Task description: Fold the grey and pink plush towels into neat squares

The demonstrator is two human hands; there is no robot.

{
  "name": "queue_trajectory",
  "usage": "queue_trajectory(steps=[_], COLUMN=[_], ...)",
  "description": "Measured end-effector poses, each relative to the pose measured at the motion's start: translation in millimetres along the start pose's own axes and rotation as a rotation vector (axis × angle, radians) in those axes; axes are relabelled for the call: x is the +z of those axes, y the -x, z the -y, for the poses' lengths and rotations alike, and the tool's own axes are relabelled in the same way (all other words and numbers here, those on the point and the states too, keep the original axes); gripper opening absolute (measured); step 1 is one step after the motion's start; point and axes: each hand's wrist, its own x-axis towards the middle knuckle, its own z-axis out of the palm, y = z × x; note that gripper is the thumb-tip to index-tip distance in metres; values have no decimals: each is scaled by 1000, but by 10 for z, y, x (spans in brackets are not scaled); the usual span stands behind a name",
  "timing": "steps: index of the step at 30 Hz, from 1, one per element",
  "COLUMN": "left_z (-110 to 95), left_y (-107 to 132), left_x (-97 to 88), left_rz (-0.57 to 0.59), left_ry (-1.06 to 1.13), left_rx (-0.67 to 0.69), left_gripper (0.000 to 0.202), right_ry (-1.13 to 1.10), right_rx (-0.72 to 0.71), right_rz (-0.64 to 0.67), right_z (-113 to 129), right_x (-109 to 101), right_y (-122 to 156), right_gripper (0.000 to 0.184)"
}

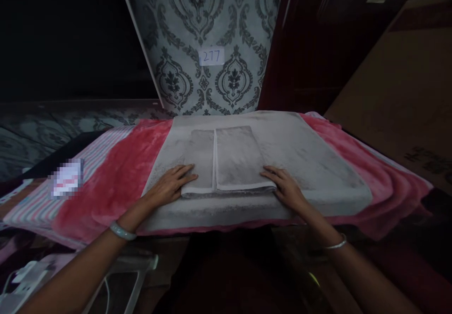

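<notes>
A grey plush cloth [240, 156] lies folded in front of me, its two sides meeting at a pale-edged seam left of centre. Under it spreads a larger light-grey cloth [293, 147]. My left hand [173, 182] rests at the near left edge of the folded cloth, fingers stretched out and touching it. At the near right corner, my right hand [284, 187] lies with its fingers extended on the cloth's edge. Neither hand grips anything. A bracelet circles each wrist.
A red blanket [123, 173] and a striped cloth [38, 201] cover the surface beneath. A large dark screen [70, 36] stands at the back left, a cardboard box [399, 88] at the right. A paper marked 277 [211, 56] hangs on the patterned wall. A white metal frame [136, 276] is below.
</notes>
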Motion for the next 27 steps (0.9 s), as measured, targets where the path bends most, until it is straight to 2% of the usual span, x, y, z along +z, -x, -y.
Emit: queue_trajectory(steps=[6, 9, 13, 18, 23, 27], left_z=[11, 19, 75, 180, 238, 214], left_y=[-48, -59, -66, -114, -207, -268], left_x=[56, 48, 57, 180, 306, 234], left_rz=[-24, -70, -126, -61, -196, -328], left_ry=[71, 149, 191, 116, 179, 353], left_rx=[-18, -18, -21, -31, -78, -65], left_gripper=[73, 68, 67, 58, 41, 32], right_ry=[8, -53, -120, -107, -178, -265], right_rx=[-17, -43, -81, -78, -92, -67], right_rz=[24, 41, -10, 36, -49, -142], right_z=[-21, -38, -69, -78, -63, -39], right_x=[31, 23, 22, 83, 178, 176], right_y=[-48, -99, -180, -225, -322, -442], right_gripper=[93, 82, 62, 67, 35, 24])
